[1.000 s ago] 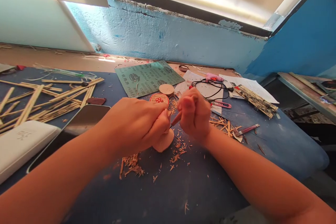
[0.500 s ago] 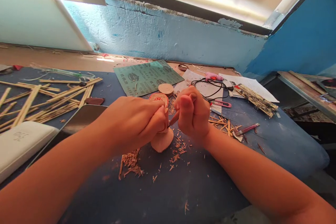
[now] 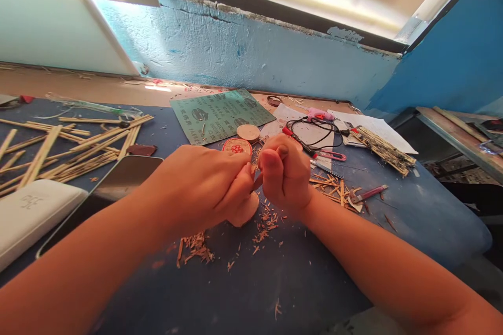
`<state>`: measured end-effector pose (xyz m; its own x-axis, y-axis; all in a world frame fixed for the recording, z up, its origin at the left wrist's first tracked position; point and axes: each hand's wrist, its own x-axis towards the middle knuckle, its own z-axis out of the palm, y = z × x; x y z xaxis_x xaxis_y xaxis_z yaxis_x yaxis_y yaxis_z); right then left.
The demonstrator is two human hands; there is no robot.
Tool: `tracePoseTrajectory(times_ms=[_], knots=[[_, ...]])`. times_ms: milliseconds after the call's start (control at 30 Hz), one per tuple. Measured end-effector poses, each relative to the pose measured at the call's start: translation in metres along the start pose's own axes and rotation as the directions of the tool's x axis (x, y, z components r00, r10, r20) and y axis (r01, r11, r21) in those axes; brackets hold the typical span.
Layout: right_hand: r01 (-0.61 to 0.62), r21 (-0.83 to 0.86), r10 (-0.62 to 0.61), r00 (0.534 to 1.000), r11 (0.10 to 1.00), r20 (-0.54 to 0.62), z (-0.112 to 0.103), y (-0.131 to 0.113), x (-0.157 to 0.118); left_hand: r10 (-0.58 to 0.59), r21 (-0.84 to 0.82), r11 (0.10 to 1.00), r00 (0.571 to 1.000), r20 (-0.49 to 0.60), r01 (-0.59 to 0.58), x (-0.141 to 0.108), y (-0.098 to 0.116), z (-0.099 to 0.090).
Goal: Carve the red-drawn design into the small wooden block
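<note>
Blue covers the worktop [image 3: 220,293] where we have both hands close together, away from its back edge. Our right hand [image 3: 285,174] is closed round a slim brown tool [image 3: 258,181], whose lower part slants out toward our left hand [image 3: 212,180]. On that left hand the fingers bend in toward the thumb, but we cannot tell whether they grip anything, since the knuckles hide the space beneath. Just under its fingertips lies a pale wooden disc [image 3: 245,212], partly covered by the hand. We see shavings [image 3: 198,247] on the near side of the left hand, and more to the right of the disc.

Beyond the hands, a disc with a red pattern [image 3: 237,146] sits in front of a plain disc [image 3: 248,132], both beside a green sheet [image 3: 220,115] near the back edge. Toward the right edge we have a bundle of dark-marked sticks [image 3: 385,149] and a knife with a dark red handle [image 3: 371,193]. Near the left edge lie loose pale sticks [image 3: 98,141], a white case [image 3: 35,220] and a dark, glossy slab [image 3: 118,183].
</note>
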<state>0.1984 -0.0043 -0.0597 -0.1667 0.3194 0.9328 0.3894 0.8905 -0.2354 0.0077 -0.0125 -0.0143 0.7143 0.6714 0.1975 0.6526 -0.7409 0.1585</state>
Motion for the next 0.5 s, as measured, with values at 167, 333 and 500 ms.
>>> tracePoseTrajectory(times_ms=[167, 333, 500], knots=[[0.059, 0.007, -0.059, 0.998, 0.998, 0.015, 0.0013, -0.0009, 0.0016, 0.006, -0.037, 0.999, 1.0, -0.012, -0.007, -0.0004, -0.002, 0.0014], [0.012, 0.01, -0.012, 1.0, 1.0, 0.012, 0.0008, -0.0012, 0.0009, 0.006, -0.029, 1.0, 1.0, -0.008, -0.006, 0.0001, -0.0044, 0.0004], [0.014, -0.004, -0.013, 0.999, 1.0, 0.029, 0.0007, -0.0009, 0.0, -0.041, -0.022, 0.999, 0.998, 0.047, 0.042, 0.0012, -0.0003, -0.0061]])
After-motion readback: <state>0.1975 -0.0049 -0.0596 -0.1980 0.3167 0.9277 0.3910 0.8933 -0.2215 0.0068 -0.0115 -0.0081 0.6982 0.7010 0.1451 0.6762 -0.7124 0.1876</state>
